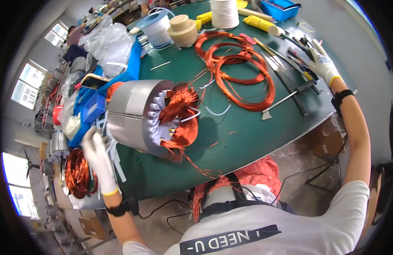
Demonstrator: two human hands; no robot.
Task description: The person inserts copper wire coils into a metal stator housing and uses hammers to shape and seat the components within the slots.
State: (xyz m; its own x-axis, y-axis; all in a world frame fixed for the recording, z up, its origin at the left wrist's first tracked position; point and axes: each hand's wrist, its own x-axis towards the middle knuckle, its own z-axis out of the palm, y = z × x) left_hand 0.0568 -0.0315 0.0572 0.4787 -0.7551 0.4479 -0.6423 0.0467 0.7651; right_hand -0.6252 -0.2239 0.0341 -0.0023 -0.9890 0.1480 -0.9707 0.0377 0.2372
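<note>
My left hand [98, 159], in a white glove, is slightly blurred beside narrow white strips [115, 160] at the table's left edge. Its fingers are extended and apart. Close to it lies a grey metal stator [128, 112] on its side. White insulating sleeves ring the stator's end, and copper windings [184, 134] bulge out of it. At the far right, my gloved right hand [325, 67] is closed over the end of a dark handle [296, 44] among the tools. Part of that handle is hidden by the fingers.
Coils of copper wire [271, 91] lie mid-table, near a hammer [285, 104] and other hand tools. A white cord spool [224, 15], a tape stack [182, 32] and a blue tray [281, 9] stand behind. Blue bins [93, 107] line the left, above another copper coil [77, 174].
</note>
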